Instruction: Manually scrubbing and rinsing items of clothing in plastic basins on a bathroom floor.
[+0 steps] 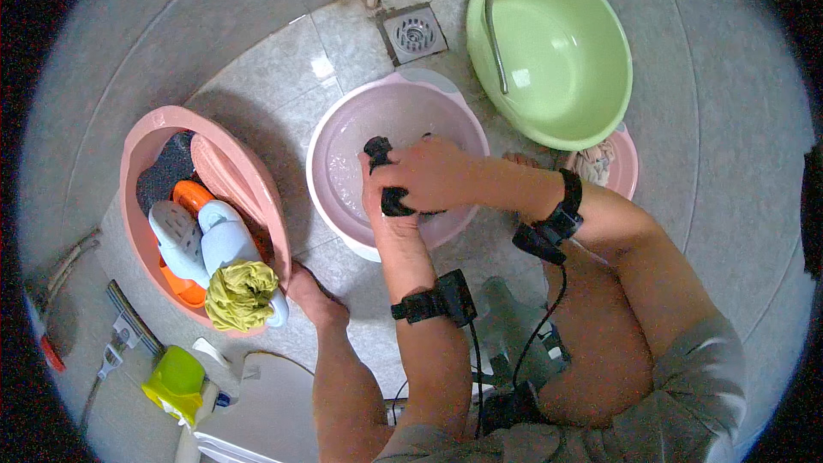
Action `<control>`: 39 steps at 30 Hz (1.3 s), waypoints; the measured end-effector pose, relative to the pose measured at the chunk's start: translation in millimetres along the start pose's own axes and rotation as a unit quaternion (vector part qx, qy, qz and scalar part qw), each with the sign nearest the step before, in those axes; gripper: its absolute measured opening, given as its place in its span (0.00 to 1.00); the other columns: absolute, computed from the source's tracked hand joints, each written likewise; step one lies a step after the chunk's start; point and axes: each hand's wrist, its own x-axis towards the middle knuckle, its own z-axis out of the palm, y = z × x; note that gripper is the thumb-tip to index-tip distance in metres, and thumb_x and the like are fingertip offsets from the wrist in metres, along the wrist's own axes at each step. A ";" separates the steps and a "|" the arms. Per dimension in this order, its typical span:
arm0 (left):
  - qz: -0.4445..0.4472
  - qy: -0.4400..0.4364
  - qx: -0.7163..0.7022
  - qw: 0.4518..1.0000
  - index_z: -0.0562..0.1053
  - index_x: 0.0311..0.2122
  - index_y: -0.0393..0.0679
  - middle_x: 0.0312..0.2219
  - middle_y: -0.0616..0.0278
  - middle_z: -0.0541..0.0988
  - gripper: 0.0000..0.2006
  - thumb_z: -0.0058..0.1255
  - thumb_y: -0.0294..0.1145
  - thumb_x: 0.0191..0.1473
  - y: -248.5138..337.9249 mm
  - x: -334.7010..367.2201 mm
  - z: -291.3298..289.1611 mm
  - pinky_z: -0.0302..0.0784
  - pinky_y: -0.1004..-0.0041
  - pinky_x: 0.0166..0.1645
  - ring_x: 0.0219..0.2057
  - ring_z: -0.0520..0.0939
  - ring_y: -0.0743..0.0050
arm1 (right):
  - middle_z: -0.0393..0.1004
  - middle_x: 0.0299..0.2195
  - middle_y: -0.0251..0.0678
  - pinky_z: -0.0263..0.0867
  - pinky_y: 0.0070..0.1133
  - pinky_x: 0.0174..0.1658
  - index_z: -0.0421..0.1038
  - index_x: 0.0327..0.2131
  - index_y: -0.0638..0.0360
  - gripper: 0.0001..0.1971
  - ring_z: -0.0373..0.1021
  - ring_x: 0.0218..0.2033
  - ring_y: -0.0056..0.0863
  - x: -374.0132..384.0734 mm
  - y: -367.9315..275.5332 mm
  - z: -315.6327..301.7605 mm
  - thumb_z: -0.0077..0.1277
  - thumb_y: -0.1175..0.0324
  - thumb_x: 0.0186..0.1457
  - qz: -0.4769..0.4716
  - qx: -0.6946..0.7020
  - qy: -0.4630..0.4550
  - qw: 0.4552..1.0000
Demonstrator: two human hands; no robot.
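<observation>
Over a pale pink basin (321, 150) with water in it, my two hands are pressed close together. My right hand (441, 173) lies across my left hand (374, 189), and both are closed on a bunched black cloth (377, 149). Dark bits of it stick out above and below the fingers; what exact kind of cloth it is cannot be made out. My right hand hides much of my left one. Each forearm wears a black strap with a box and a cable.
On the left, a salmon-pink tub (273, 197) holds light blue clogs (230, 240), orange footwear and a yellow-green bundle (243, 294). A green basin (549, 43) sits far right, partly over a small pink bowl (628, 163) of cloth. A floor drain (415, 33) lies beyond.
</observation>
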 end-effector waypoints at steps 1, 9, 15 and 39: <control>-0.004 0.000 -0.001 1.000 0.69 0.42 0.42 0.38 0.56 0.74 0.18 0.39 0.46 0.56 -3.8 3.5 4.3 0.72 0.64 0.43 0.39 0.74 0.61 | 0.70 0.26 0.39 0.65 0.36 0.31 0.68 0.37 0.46 0.16 0.70 0.27 0.43 -1.9 6.2 -0.1 0.49 0.65 0.38 0.004 0.000 0.000 1.000; 0.113 0.244 0.095 0.958 0.65 0.49 0.42 0.45 0.55 0.71 0.26 0.27 0.52 0.57 10.1 -4.3 19.0 0.65 0.53 0.52 0.47 0.71 0.54 | 0.69 0.38 0.54 0.61 0.37 0.45 0.58 0.50 0.60 0.25 0.66 0.41 0.50 -38.4 47.2 -9.7 0.47 0.68 0.45 0.251 -0.052 0.172 0.951; 0.165 0.216 0.073 0.960 0.69 0.44 0.43 0.41 0.56 0.73 0.22 0.33 0.49 0.56 19.7 -4.2 41.4 0.68 0.54 0.49 0.44 0.73 0.56 | 0.71 0.30 0.54 0.62 0.38 0.41 0.65 0.40 0.65 0.17 0.68 0.35 0.50 -50.5 99.9 22.2 0.41 0.64 0.50 0.322 0.103 0.168 0.926; 0.266 -0.120 0.052 0.955 0.68 0.46 0.41 0.36 0.56 0.75 0.16 0.41 0.36 0.54 35.5 -26.2 164.6 0.69 0.63 0.47 0.38 0.74 0.63 | 0.67 0.43 0.46 0.66 0.31 0.40 0.57 0.51 0.60 0.28 0.68 0.40 0.40 26.4 45.7 -40.5 0.44 0.51 0.52 0.232 0.340 0.190 0.891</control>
